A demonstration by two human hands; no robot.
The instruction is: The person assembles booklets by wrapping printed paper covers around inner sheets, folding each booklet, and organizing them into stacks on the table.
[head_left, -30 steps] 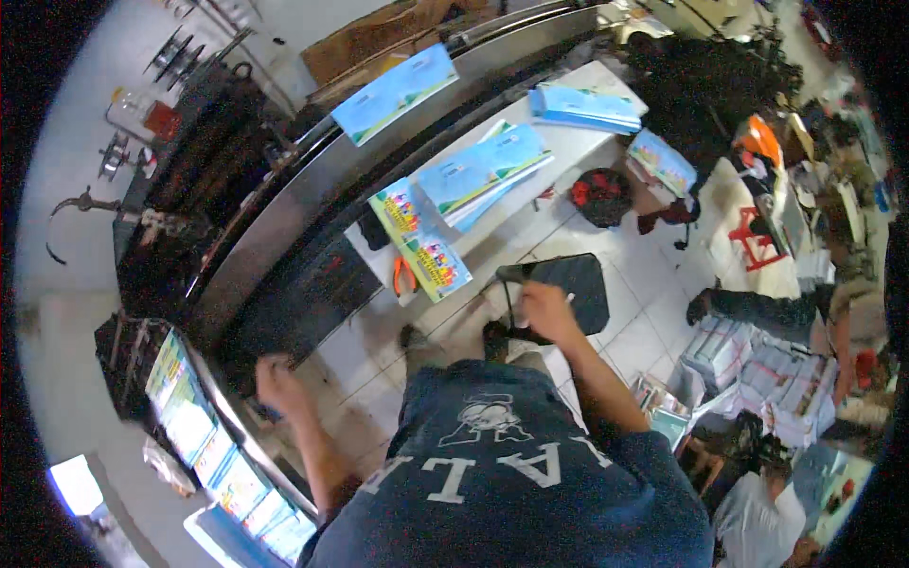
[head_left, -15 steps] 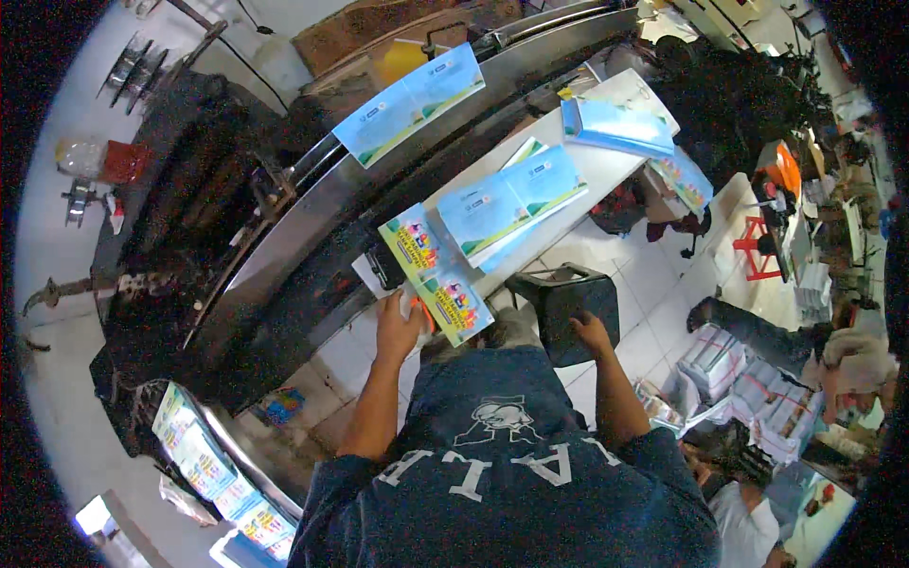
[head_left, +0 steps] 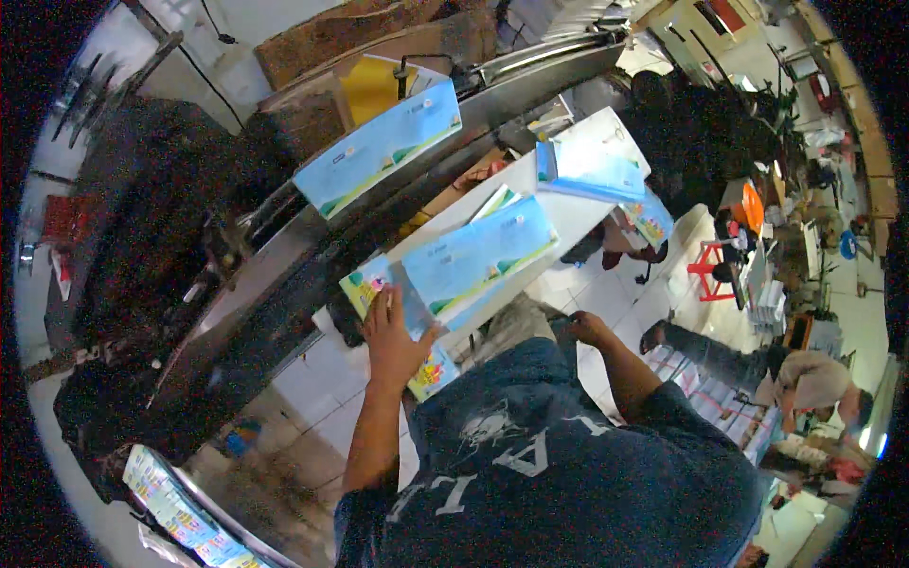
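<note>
My left hand [head_left: 393, 336] lies palm down with fingers spread on a yellow and blue printed cover [head_left: 365, 282]. The lower end of the same cover, or of another one, shows below the hand. Right beside it, a wide light-blue printed sheet [head_left: 478, 254] lies on top of other sheets on a long white table [head_left: 606, 133]. My right hand [head_left: 592, 329] is low beside my body with its fingers curled in, against something dark that I cannot make out.
Beyond the table runs a long metal machine rail [head_left: 256, 260] with another blue sheet [head_left: 379, 147] on it. A blue stack [head_left: 597, 175] occupies the table's far end. A red stool [head_left: 710, 270] and bundled paper stacks [head_left: 710, 388] stand to the right, near another person [head_left: 814, 379].
My left hand has moved from the cover's near edge onto its surface. My body and view have turned; the dark stool near my right hand is now mostly hidden.
</note>
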